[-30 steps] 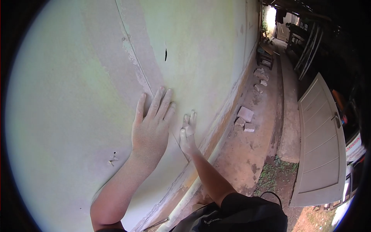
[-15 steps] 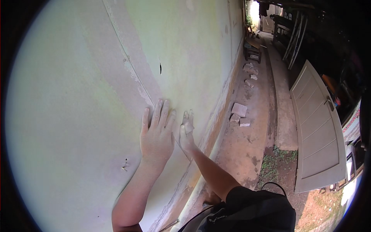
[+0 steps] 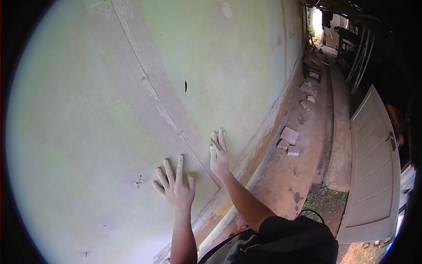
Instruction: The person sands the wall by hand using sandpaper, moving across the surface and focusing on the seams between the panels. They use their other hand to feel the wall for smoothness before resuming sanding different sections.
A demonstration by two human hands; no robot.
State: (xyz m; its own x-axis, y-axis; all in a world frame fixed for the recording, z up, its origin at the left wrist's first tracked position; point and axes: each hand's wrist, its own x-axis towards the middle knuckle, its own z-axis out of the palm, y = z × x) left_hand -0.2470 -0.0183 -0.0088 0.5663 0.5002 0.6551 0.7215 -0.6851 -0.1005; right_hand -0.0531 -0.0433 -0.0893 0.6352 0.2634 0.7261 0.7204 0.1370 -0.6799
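My left hand (image 3: 176,187) lies flat on a pale, patchily coated wall (image 3: 88,132), fingers spread, left of a thin diagonal seam (image 3: 163,105). It is dusty and holds nothing that I can see. My right hand (image 3: 220,158) is against the wall to the right of the seam, higher than the left. Its fingers point up, and its thumb is close beside them. Whatever lies under its palm is hidden. Whitish dust coats both hands. A small dark slit (image 3: 185,86) shows in the wall above them, and a small hole (image 3: 140,179) sits left of my left hand.
Right of the wall runs a concrete walkway (image 3: 277,176) with broken pale blocks (image 3: 289,135) and rubble pieces (image 3: 305,90). A light panelled door (image 3: 371,176) leans at the right. Farther back stand a small wooden stool (image 3: 312,72) and long poles (image 3: 362,59).
My left hand has slid down the wall, away from the seam, with its fingers spread wider. My right hand has turned; the small pale piece seen at its thumb no longer shows. The view has shifted.
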